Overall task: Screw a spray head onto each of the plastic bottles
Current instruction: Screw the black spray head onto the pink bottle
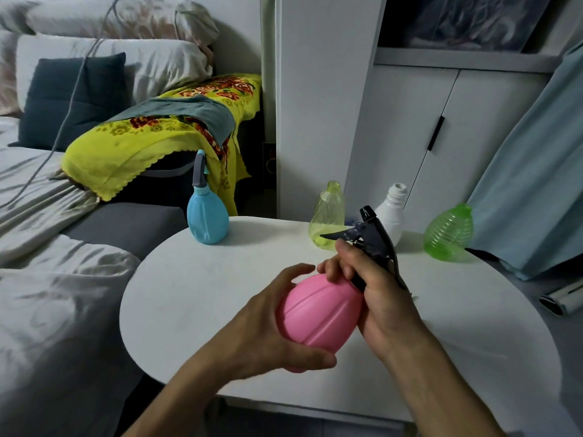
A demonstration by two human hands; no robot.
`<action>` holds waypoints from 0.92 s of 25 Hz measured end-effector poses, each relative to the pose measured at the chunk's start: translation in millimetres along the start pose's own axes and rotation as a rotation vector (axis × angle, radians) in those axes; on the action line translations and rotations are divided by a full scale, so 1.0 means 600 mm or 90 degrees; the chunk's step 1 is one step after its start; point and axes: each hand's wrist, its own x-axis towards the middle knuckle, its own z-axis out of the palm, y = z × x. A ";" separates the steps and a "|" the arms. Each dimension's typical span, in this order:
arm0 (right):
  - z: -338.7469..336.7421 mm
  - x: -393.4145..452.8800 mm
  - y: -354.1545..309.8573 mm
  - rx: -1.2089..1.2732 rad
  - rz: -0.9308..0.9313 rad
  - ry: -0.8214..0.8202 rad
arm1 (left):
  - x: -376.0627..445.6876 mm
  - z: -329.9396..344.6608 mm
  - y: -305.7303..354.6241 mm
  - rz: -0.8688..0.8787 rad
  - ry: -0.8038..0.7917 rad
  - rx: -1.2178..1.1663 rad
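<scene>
Above the round white table [195,304], a pink bottle [318,313] is held tilted in the air, clear of the tabletop. Its rounded body is cupped by the left hand [271,323], the fingers curled over the top and the thumb wrapped beneath. The neck end is gripped by the right hand [375,294], whose fingers are closed around the collar of a dark spray head [372,234]; the joint itself is hidden by the fingers, so how far the head is screwed on cannot be told.

At the far edge of the table, a blue bottle [207,216] is seen upright with a grey spray head [199,168] already fitted. Three more bottles are lined up well to its right, all with open necks: a pale yellow-green bottle [328,212], a white bottle [392,212] and a ribbed green bottle [449,231]. No spare heads can be made out on the table.

The main risk is judged to be cross-threading: with the bottle tilted and the collar covered, the head could be started crooked and jammed. The smooth body could also be let slip in the left hand if the collar is twisted hard, and the trigger could be swung into the bottles behind.
</scene>
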 end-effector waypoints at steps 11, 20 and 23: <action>0.013 -0.002 -0.001 0.032 -0.096 0.049 | -0.011 0.021 0.009 0.104 0.091 0.023; 0.017 -0.004 -0.004 -0.006 -0.053 0.127 | 0.001 0.025 -0.003 0.097 0.098 0.031; 0.015 -0.003 0.000 -0.007 -0.039 0.244 | 0.003 0.031 -0.007 0.160 0.133 0.148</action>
